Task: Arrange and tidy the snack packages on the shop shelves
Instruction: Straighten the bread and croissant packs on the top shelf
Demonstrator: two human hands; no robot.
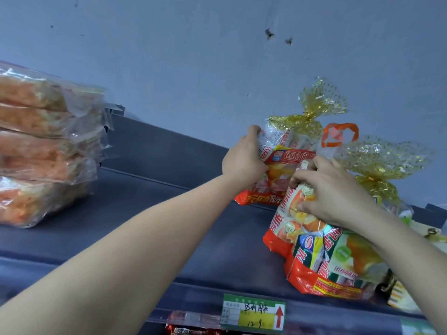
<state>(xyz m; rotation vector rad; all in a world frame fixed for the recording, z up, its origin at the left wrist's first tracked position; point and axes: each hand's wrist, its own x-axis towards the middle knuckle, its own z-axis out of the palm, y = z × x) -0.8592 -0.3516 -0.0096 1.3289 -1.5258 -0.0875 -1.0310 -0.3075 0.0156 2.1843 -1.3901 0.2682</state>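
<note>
Judge the task partway done: the stack [43,146] at the left of the shelf [169,226] lies squared, but the bags at the right lean unevenly and need straightening. Your left hand [244,158] curls its fingers round the rear bag [287,158]. Your right hand [336,192] grips the front bag [287,221] at its top, fingers bent.
</note>
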